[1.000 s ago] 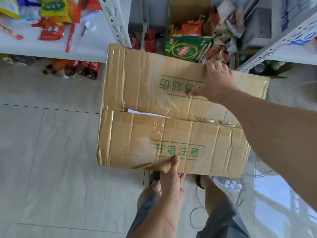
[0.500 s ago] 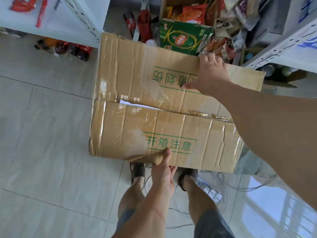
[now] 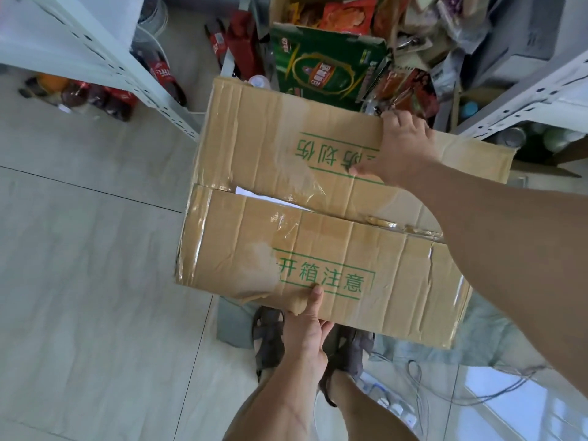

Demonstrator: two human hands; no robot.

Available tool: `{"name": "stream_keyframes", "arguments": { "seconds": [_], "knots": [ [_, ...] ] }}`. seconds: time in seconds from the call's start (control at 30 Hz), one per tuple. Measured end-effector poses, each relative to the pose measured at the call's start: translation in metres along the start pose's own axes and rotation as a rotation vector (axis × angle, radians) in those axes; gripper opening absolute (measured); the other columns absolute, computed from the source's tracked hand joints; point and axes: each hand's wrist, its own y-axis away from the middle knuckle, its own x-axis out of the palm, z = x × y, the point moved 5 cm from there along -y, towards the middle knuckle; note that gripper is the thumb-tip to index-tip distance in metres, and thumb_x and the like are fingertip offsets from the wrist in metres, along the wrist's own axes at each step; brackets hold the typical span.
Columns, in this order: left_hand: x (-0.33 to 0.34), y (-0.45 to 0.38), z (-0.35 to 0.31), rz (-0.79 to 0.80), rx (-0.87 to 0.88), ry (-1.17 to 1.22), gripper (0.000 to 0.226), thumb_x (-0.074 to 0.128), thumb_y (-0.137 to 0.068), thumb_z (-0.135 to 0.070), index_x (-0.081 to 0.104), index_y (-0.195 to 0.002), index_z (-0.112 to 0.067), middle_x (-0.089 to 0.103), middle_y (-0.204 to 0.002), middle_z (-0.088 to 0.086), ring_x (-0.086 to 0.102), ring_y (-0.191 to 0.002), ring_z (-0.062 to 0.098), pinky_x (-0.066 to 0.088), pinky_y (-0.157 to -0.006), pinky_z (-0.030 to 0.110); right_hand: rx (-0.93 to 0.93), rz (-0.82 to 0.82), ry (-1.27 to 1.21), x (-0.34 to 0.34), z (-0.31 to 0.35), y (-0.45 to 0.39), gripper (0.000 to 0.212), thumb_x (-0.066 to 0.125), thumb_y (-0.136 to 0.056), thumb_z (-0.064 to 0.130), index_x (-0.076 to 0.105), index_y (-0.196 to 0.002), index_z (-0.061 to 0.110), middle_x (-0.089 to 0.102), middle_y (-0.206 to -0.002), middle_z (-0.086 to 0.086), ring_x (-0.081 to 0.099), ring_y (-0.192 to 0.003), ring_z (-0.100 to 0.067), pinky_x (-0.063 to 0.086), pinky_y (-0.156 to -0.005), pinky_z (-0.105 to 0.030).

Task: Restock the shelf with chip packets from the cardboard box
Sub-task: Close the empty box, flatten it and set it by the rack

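A large brown cardboard box (image 3: pixel 318 237) with green printed characters fills the middle of the view, its two top flaps closed with a narrow gap showing something white inside. My left hand (image 3: pixel 307 332) grips the near edge, thumb on top and fingers underneath. My right hand (image 3: pixel 402 148) grips the far edge, fingers curled over it and thumb on the flap. The box hangs above my sandalled feet. No chip packets from inside the box are visible. A white metal shelf (image 3: pixel 105 55) stands at the upper left.
Beyond the box lie a green carton (image 3: pixel 321 68) and a heap of snack packets (image 3: pixel 404 90) in an open box. Dark bottles (image 3: pixel 92 97) sit under the left shelf. A second white shelf (image 3: pixel 541 90) stands right. A power strip and cables (image 3: pixel 397 409) lie by my feet.
The view has tipped downward, so my feet and legs show more and the left shelf top has left the frame. Both hands keep the same grip on the box.
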Motion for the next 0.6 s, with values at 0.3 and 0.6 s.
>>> {"name": "stream_keyframes", "arguments": {
  "seconds": [0.3, 0.6],
  "knots": [
    [0.015, -0.044, 0.000, -0.057, -0.004, -0.029, 0.063, 0.086, -0.076, -0.031, 0.058, -0.130, -0.014, 0.071, -0.115, 0.008, 0.067, -0.103, 0.022, 0.057, -0.097, 0.043, -0.008, 0.031, 0.008, 0.038, -0.015, -0.031, 0.118, 0.079, -0.070, 0.065, 0.017, -0.157, 0.014, 0.025, -0.161, -0.008, 0.020, -0.149, -0.028, 0.016, -0.122, -0.045],
    [0.025, -0.057, 0.004, -0.049, -0.016, -0.022, 0.040, 0.083, -0.080, -0.028, 0.061, -0.112, -0.021, 0.073, -0.109, 0.006, 0.068, -0.100, 0.023, 0.058, -0.092, 0.046, -0.030, 0.082, 0.068, 0.062, -0.012, -0.047, 0.118, 0.078, -0.073, 0.062, 0.013, -0.159, 0.014, 0.018, -0.165, -0.007, 0.015, -0.152, -0.027, 0.016, -0.122, -0.047]
  ]
}}
